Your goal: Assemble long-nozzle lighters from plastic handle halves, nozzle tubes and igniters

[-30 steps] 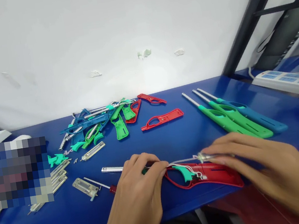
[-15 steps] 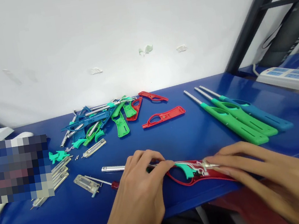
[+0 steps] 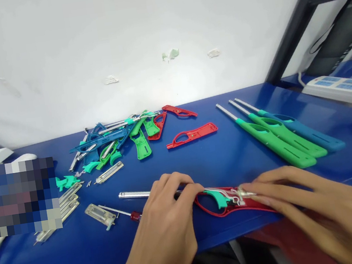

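An opened red lighter shell [image 3: 229, 213] lies near the table's front edge, its inside facing up. A teal trigger [image 3: 218, 198] and thin white wires [image 3: 230, 193] sit in it, and a silver metal barrel [image 3: 134, 194] sticks out to the left. My left hand [image 3: 171, 212] is closed in a pinch on the lighter where the barrel meets the shell, hiding that joint. With its fingertips, my right hand [image 3: 308, 200] grips a clear fuel tank [image 3: 245, 193] at the shell's handle end. The tank's far end is hidden under the fingers.
Several lighter parts, including blue shells [image 3: 104, 139], are heaped at the back left. Clear tanks [image 3: 100, 215] and a screwdriver [image 3: 135, 216] lie left of my hands. Two red shell halves [image 3: 192, 134] lie behind. Closed lighters [image 3: 273, 144] and a power strip [image 3: 344, 87] are at right.
My hands and the red lighter hold almost the same places. The view has tilted slightly, so the things at the back appear a little higher.
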`<control>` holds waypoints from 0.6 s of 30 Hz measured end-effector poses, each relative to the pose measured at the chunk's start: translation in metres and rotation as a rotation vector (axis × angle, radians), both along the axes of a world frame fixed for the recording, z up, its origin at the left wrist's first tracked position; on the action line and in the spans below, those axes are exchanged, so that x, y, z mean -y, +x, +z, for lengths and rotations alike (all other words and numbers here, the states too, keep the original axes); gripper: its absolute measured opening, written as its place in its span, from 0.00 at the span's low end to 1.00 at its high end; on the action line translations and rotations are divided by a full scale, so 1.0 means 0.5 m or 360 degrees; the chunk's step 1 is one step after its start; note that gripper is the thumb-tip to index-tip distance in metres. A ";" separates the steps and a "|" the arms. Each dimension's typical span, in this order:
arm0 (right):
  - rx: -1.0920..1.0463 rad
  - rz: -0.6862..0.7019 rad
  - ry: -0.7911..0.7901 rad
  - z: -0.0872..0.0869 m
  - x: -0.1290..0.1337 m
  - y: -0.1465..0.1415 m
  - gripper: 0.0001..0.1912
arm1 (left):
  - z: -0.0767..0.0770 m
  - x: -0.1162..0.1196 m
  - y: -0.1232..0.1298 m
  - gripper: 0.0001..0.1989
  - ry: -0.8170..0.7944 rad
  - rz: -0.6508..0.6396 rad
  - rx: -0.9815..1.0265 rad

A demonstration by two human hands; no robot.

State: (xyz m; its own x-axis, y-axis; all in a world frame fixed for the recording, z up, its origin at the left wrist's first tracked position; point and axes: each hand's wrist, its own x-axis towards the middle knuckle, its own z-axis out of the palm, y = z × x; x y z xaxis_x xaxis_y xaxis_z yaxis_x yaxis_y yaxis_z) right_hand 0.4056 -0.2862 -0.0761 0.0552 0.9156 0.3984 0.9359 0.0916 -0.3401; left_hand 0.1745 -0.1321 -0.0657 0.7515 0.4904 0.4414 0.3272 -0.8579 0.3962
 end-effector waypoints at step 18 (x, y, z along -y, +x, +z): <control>0.0012 0.0016 0.0068 0.001 -0.004 0.001 0.18 | 0.019 0.022 -0.001 0.13 0.0015 -0.0007 0.0012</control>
